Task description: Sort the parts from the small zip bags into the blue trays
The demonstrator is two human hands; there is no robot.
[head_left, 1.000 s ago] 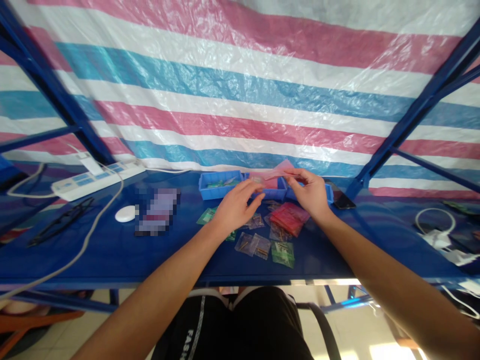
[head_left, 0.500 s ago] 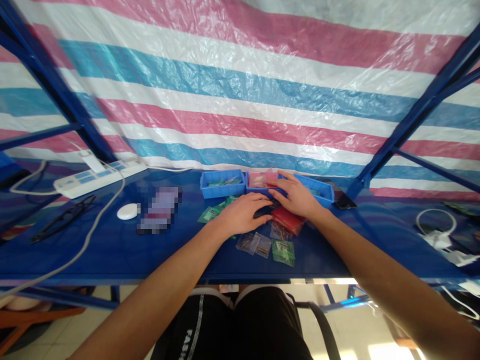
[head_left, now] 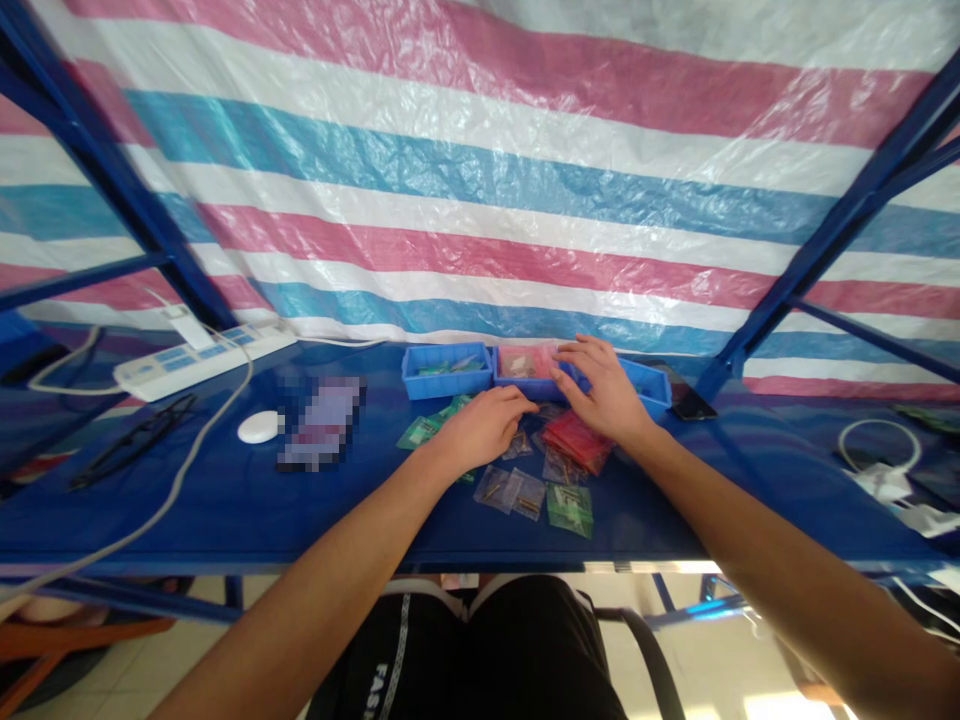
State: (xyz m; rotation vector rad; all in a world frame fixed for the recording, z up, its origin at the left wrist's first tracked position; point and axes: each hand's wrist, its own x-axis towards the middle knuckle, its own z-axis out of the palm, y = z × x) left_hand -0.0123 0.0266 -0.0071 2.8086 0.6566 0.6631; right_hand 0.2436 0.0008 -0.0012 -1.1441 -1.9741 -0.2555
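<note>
My left hand (head_left: 484,428) is low over the pile, its fingers pressed together and curled down. Beneath them lies a small clear bag (head_left: 519,446); whether they grip anything is hidden. My right hand (head_left: 600,388) is over the right edge of the middle blue bin (head_left: 534,388), fingers and thumb apart. Pink bags (head_left: 521,362) fill that bin. Red bags (head_left: 576,442) lie just below my right hand. Green bags (head_left: 421,430) spread to the left of my left hand. Nearer the front edge are clear bags (head_left: 527,496) with small metal pieces and a green bag (head_left: 570,508).
A left blue bin (head_left: 447,375) and right blue bin (head_left: 651,388) flank the middle one. A dark phone (head_left: 688,398) lies at right. To the left are a white power strip (head_left: 202,358), a white round object (head_left: 259,427), black glasses (head_left: 135,440) and a blurred-out item (head_left: 322,420).
My left hand's fingers and thumb have drawn together, uncovering a clear bag. My right hand has shifted slightly right and up from the middle bin, showing more of the pink bags.
</note>
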